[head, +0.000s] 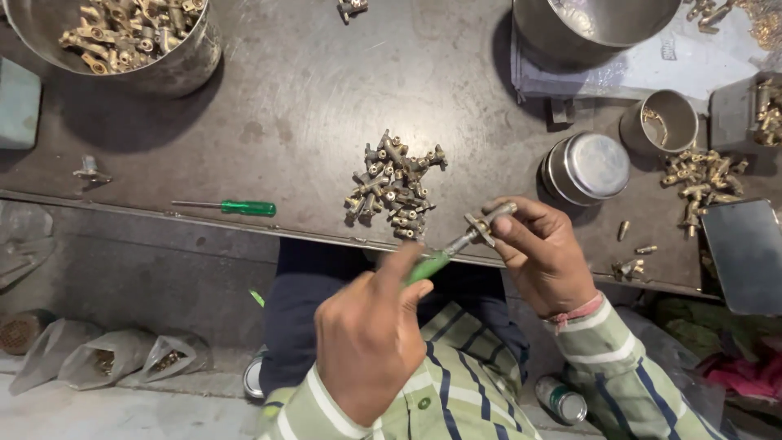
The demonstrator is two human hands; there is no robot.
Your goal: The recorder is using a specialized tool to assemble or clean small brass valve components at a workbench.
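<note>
1. Brass fitting (482, 226) pinched in right hand (544, 259) fingertips, just right of the fittings pile (393, 186), off the bench edge.
2. Left hand (371, 334) clenched around green-handled screwdriver (436, 259); tip seated in fitting.
3. Best kept coaxial, fitting braced firmly.

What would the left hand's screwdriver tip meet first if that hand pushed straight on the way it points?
Likely the brass fitting in the right hand; the left hand drives the green-handled screwdriver up-right, its tip apparently already touching it.
</note>
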